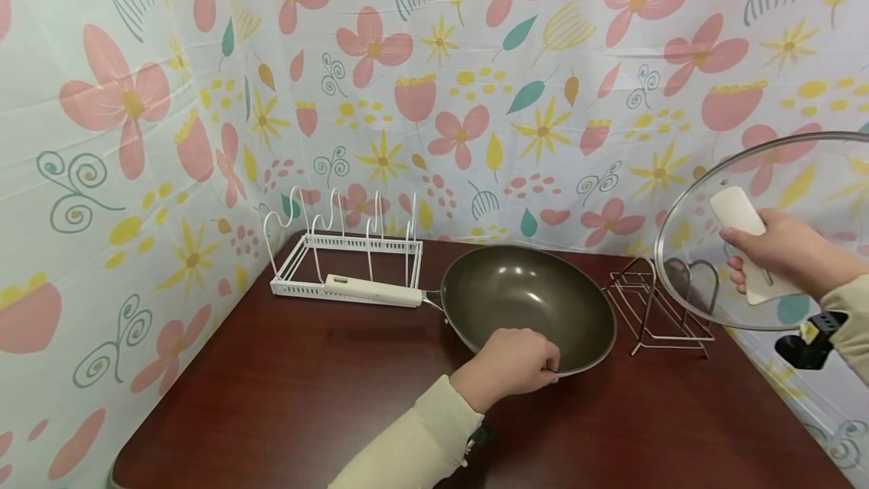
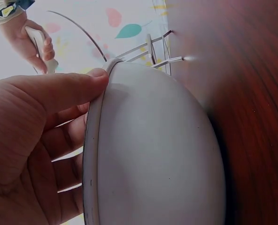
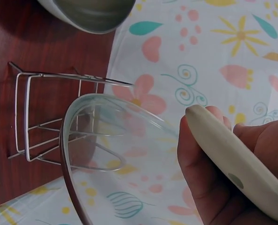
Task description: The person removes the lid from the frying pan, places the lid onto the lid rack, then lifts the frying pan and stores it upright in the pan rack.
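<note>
A dark-coated wok [image 1: 529, 300] with a cream handle [image 1: 373, 290] stands on the table, its handle pointing left over the white rack. My left hand [image 1: 512, 368] pinches the wok's near rim; in the left wrist view the thumb [image 2: 97, 80] lies on the pale outer side, fingers on the inside. My right hand [image 1: 781, 247] grips the cream handle [image 1: 750, 236] of a clear glass lid [image 1: 692, 195] and holds it raised at the right, tilted nearly upright. Behind the lid's lower edge stands a small metal wire rack [image 1: 661, 315], overlapped by the glass in this view.
A white rack [image 1: 346, 290] with several upright wire dividers stands at the back left of the dark red wooden table [image 1: 285, 398]. Flower-patterned cloth [image 1: 434, 96] hangs close behind the table and along its left side.
</note>
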A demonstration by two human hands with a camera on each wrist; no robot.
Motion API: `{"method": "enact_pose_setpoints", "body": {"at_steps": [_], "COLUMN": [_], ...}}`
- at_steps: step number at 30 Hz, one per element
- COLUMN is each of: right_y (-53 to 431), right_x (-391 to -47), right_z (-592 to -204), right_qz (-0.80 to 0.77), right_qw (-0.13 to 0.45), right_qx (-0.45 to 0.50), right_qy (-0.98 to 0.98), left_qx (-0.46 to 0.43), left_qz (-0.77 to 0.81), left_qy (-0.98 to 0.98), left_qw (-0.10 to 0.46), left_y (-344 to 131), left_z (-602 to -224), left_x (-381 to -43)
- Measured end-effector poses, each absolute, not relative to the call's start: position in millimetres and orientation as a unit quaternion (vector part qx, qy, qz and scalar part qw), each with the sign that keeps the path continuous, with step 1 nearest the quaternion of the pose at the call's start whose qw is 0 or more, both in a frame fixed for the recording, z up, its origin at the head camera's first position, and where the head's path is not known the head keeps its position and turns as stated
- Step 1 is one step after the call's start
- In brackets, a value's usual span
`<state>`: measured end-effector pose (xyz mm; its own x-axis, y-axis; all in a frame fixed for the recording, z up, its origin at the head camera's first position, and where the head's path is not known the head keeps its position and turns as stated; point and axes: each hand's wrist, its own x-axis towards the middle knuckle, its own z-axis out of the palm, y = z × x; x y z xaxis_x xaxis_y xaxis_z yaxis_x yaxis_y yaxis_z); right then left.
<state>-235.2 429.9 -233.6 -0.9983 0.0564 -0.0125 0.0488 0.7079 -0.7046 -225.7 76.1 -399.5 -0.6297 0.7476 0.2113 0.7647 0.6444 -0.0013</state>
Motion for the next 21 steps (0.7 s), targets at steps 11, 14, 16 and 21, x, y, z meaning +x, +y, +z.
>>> {"method": "enact_pose_setpoints", "body": {"at_steps": [11, 14, 16, 21], "right_y": [428, 428, 427, 424], "right_x": [-237, -238, -240, -243], "right_z": [-242, -245, -247, -250], "right_qz": [0.392, 0.383, 0.384, 0.383], "right_qw": [-0.011, -0.007, -0.008, -0.014], "right_qx": [-0.02, -0.018, -0.019, -0.015], "right_qy": [-0.92, -0.923, -0.923, -0.923], "left_qx": [-0.414, -0.417, -0.419, -0.429], "left_qz": [-0.038, -0.043, -0.048, -0.062], "left_qy": [-0.905, -0.904, -0.903, -0.899], "left_qw": [0.092, 0.088, 0.085, 0.068], "left_y": [77, 77, 76, 70], "left_z": [-401, -400, -400, -400], "left_x": [-228, -229, -230, -236]}}
